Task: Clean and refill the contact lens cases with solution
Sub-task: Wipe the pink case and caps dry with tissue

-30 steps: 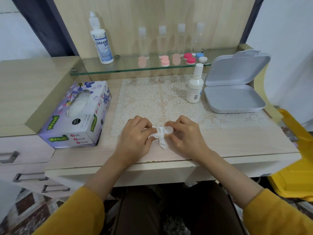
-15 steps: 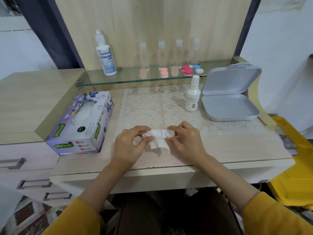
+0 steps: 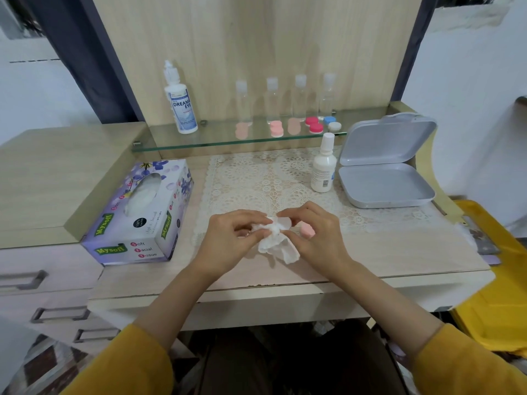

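Desk (image 3: 399,252): tissue box (image 3: 137,220) at left, open grey box (image 3: 385,183) at far right, solution bottle (image 3: 182,109) on the far shelf (image 3: 222,139), small bottle (image 3: 323,166) just left of the grey box. Near centre, your left hand (image 3: 228,238) pinches a crumpled tissue (image 3: 273,246) against the case (image 3: 283,222), which your right hand (image 3: 319,232) grips between thumb and fingertips. A pink cap (image 3: 307,230) shows by the right fingers, held or lying cannot be told. Hazard: the case is small and probably wet, so a hard twist may pop it from your pinch, and tissue shreds may stay in the well.
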Motion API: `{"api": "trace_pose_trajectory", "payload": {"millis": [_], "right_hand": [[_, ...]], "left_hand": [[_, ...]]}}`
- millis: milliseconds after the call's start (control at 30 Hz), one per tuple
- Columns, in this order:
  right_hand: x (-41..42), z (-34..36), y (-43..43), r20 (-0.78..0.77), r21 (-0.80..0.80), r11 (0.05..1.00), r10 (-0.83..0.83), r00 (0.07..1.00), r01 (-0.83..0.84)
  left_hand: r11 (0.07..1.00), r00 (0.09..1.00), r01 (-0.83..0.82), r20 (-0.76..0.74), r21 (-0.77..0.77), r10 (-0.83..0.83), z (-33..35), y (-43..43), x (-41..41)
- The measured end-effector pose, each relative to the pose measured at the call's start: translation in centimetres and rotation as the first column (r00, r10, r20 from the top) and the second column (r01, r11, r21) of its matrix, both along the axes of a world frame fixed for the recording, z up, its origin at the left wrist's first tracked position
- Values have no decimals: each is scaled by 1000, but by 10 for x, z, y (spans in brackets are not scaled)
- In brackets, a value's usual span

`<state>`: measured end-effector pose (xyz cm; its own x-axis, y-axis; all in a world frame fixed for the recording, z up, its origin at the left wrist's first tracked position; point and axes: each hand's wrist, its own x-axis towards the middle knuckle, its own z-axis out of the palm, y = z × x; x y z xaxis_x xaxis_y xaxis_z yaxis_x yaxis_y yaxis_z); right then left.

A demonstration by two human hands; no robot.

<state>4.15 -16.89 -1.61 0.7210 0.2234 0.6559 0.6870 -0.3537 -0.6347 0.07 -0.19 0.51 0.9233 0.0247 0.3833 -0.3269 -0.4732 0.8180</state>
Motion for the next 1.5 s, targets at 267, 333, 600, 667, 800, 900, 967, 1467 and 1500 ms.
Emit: {"api": "trace_pose_trajectory", "payload": {"millis": [267,333,600,667,800,900,967,1467,1500], "right_hand": [[-5,4,6,-123,61,998,7,992,0],[-4,5,7,-139,38,999,0,990,6],[-7,2,8,-35,76,997,-12,999,15],[-8,3,8,-22,81,997,-8,1000,10],[-8,5,5,-13,58,997,-40,999,40],[-7,9,-4,-84,86,993,-70,994,77],[-5,9,-9,-54,63,990,-120,991,123],[-4,-8,3,238,-72,997,-8,971,26],[-4,-9,2,234,-81,997,12,972,7]], "left_hand": [[998,999,-20,43,-61,23,2,-2,-4],[995,999,-29,36,-94,33,2,-4,-6],[986,999,-40,-3,-159,40,4,-6,-12],[986,999,-40,-13,-159,38,5,-8,-13],[968,998,-58,-49,-244,47,6,-6,-12],[958,995,-95,-50,-272,84,7,0,-11],[960,993,-121,-43,-251,114,7,2,-12],[934,975,-185,-175,-304,136,-6,-10,-11],[932,975,-183,-183,-312,130,-6,-9,-12]]}}
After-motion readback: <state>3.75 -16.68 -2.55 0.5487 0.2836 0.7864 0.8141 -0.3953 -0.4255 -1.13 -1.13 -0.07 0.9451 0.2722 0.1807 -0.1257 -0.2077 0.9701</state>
